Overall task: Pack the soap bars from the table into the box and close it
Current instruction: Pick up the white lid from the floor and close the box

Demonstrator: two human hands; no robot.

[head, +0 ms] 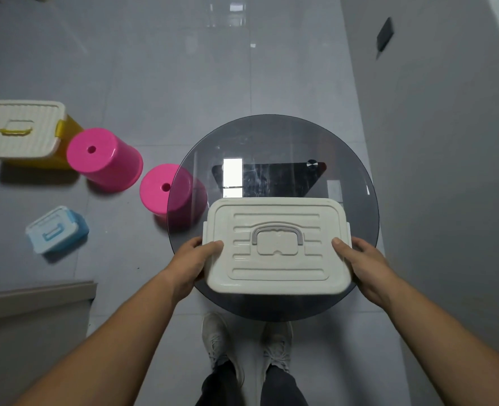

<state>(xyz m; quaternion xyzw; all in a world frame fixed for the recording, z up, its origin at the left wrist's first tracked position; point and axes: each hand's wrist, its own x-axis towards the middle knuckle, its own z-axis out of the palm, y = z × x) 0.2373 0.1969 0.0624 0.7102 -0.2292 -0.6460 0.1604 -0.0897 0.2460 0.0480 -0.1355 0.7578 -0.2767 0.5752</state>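
A cream plastic box (277,247) with a ribbed lid and a grey handle sits over the near part of the round smoked-glass table (271,142). Its lid is on. My left hand (197,260) grips the box's left side, thumb on the lid. On the opposite side my right hand (362,263) holds it the same way. I see no soap bars; the box's inside is hidden by the lid.
On the floor to the left stand two pink stools (103,158) (166,190), a yellow box with a cream lid (19,130) and a small blue box (56,228). A grey wall (447,171) runs along the right. My feet (242,344) are just below the table.
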